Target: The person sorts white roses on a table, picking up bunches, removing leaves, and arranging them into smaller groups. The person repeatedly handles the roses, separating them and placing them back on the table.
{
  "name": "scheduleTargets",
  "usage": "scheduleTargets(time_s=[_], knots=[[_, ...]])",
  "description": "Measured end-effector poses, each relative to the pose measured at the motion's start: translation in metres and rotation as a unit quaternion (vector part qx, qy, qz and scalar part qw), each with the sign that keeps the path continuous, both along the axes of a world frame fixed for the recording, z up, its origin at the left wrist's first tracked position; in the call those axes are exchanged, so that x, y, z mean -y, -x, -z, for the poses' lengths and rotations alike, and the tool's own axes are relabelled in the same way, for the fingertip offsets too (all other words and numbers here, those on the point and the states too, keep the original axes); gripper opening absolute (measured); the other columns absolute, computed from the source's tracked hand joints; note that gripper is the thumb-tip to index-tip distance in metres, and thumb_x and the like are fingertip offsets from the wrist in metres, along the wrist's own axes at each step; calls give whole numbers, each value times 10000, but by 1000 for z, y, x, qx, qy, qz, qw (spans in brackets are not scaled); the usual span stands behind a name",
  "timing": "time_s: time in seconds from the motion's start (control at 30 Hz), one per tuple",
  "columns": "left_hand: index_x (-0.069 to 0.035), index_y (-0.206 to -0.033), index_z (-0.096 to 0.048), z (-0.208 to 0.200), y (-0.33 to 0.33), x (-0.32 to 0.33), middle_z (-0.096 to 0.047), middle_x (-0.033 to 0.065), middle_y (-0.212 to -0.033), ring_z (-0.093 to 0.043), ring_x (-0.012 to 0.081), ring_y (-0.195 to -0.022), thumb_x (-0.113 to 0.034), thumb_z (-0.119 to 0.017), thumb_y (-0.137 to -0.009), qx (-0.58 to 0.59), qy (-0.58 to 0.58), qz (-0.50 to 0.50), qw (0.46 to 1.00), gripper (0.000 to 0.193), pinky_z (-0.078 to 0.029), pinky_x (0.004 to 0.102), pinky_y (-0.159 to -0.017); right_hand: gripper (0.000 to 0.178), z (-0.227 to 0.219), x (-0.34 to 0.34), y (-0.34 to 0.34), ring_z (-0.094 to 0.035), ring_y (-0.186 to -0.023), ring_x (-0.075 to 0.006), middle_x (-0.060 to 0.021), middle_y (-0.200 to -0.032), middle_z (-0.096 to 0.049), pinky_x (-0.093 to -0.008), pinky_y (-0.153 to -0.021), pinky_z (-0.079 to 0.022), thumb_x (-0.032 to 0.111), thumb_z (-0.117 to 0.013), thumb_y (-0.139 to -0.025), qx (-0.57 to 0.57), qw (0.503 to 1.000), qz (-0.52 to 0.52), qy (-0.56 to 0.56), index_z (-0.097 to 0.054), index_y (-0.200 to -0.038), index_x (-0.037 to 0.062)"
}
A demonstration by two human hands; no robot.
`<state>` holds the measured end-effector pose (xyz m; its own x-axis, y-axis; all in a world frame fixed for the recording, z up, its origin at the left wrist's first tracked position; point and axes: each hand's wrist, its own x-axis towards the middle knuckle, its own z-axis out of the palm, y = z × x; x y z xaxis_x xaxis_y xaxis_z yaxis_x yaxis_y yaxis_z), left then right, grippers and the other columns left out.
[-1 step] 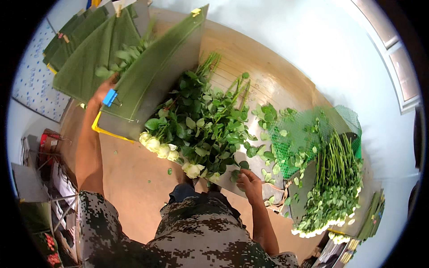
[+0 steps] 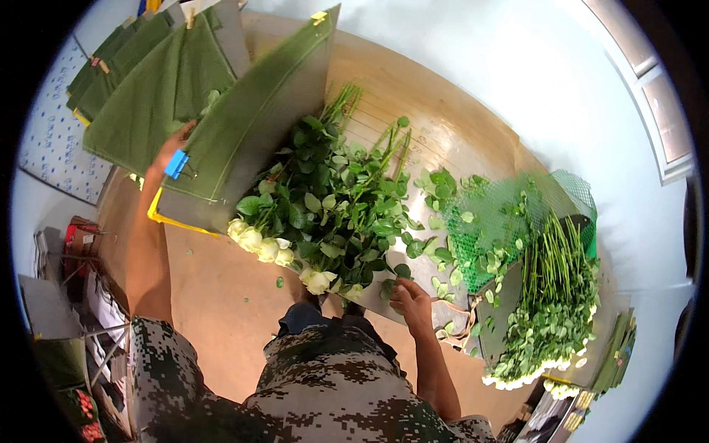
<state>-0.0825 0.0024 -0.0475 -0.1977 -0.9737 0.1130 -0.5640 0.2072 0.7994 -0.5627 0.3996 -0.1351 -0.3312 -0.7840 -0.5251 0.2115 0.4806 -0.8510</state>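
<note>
My left hand reaches behind an upright panel covered in dark green cloth, next to a blue clip. A few leaves show beyond its fingertips; the panel partly hides the fingers, so their grip is unclear. At the front edge of the table, my right hand is closed, fingers curled against the thumb, on a rose leaf. To its left lies a heap of leafy rose stems, with cream-white rose heads lined along the near edge.
More green cloth panels fan out at the far left. At the right, green netting holds loose leaves, beside a large bundle of white roses with its stems pointing away. Leaves are scattered over the worktable.
The leafy stems beyond my left hand have sunk mostly out of sight behind the panel. My right hand has hardly moved. The whole view has shifted slightly.
</note>
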Motion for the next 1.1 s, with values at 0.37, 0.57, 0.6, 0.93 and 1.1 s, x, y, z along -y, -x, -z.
scheduleTargets(time_s=[0.37,0.57,0.6,0.93,1.1], knots=[[2,-930,-522,-52,58,-255,-478,73,-789,-447,156,-685,-180,-481,-933,-45,366,-375,850,187,-396,277,-634,494,62,45,-5,-555,-1085,-288,-215,-1186,-563,-359,-917,-432,292,-549,-906,-169,985,16,21,-479,-1247,-60],[16,-1332,-360,9,240,-266,-409,238,-1328,-420,386,-1202,-312,-537,-888,-23,-60,176,982,580,-326,426,-1016,507,66,86,-23,-561,-1083,-299,-225,-1190,-563,-355,-925,-424,296,-531,-903,-262,964,-34,17,-471,-1247,-71],[33,-1350,-315,41,259,-251,-382,256,-1345,-402,399,-1217,-350,-550,-876,0,-53,163,985,653,-324,436,-1018,510,65,92,-27,-561,-1083,-307,-228,-1186,-566,-361,-923,-425,306,-533,-901,-298,953,-51,20,-475,-1245,-66],[80,-1025,-620,117,345,-201,-589,285,-1097,-571,397,-1041,-607,-619,-729,138,-355,179,907,748,-451,433,-879,477,101,107,-51,-579,-898,-280,-197,-1019,-626,-376,-804,-442,352,-463,-907,-87,993,72,23,-567,-1080,-80],[0,-1036,-636,146,362,-228,-654,214,-961,-634,344,-866,-460,-730,-706,-15,-245,188,951,574,-478,391,-774,367,98,74,-51,-536,-993,-226,-140,-1093,-591,-310,-877,-404,212,-484,-895,-161,982,63,77,-527,-1139,-59]])
